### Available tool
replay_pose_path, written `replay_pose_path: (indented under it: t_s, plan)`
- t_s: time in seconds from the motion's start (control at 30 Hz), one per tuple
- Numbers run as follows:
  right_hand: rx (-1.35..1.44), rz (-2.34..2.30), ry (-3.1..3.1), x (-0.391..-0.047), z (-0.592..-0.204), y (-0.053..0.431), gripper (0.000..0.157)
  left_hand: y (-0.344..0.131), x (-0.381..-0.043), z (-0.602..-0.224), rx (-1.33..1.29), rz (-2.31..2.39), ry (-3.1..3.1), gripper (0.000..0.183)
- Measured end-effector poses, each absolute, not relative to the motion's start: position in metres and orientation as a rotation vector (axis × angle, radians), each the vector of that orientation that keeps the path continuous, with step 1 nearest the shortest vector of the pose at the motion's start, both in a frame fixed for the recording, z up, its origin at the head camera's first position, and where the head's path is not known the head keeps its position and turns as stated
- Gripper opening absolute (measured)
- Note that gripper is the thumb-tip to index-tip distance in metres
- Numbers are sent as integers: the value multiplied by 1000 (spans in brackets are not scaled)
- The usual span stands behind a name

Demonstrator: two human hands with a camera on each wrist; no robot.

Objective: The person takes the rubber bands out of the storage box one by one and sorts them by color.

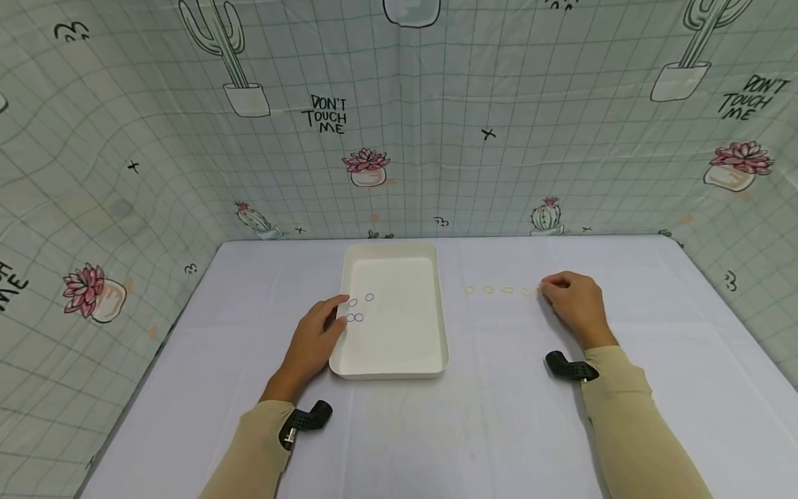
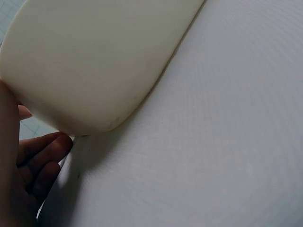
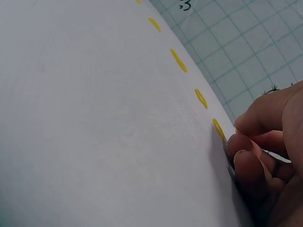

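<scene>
My left hand [image 1: 314, 338] grips the left rim of a white rectangular tray [image 1: 399, 339], fingers and thumb apart along the edge. In the left wrist view, its curled fingers [image 2: 45, 158] show beneath the tray's outer side [image 2: 94, 61]. Several thin purple rubber bands [image 1: 370, 296] lie inside the tray, close to that hand. Over on the right, yellow rubber bands [image 1: 508, 290] form a row on the white cloth. My right hand [image 1: 575, 301] pinches at the row's right end, its fingertips against the last yellow rubber band [image 3: 218, 128]. That band's near end is partly hidden by the fingers.
A white cloth [image 1: 393, 443] covers the table. Behind and at the sides hangs a grid-patterned curtain [image 1: 430, 125] with printed cacti, meeting the table's back edge. Black wrist cameras [image 1: 570, 367] sit on both sleeves.
</scene>
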State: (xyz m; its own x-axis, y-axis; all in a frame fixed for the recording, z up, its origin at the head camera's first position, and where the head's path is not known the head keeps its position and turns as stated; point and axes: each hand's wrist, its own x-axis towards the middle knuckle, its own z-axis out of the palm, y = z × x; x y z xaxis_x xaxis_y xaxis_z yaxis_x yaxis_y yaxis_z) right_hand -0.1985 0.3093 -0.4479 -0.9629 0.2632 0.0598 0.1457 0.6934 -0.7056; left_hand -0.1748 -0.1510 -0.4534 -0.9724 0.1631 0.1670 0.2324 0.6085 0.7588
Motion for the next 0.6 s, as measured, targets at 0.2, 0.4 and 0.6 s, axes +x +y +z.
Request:
replay_pose_path:
  t_s: [0.2,0.4,0.6]
  plan:
    - [-287,1134,-2754,-197,-447,310,31,-152,-175,-455,-341,-1311,-2745,43]
    - [-227,1062,-2789,-197,-447,308,30,-152,-176,-456,-343,-1314,-2737,43]
    - [-197,1013,-2802,-198,-449,307,27,-152,-175,-456,-343,-1312,-2733,43]
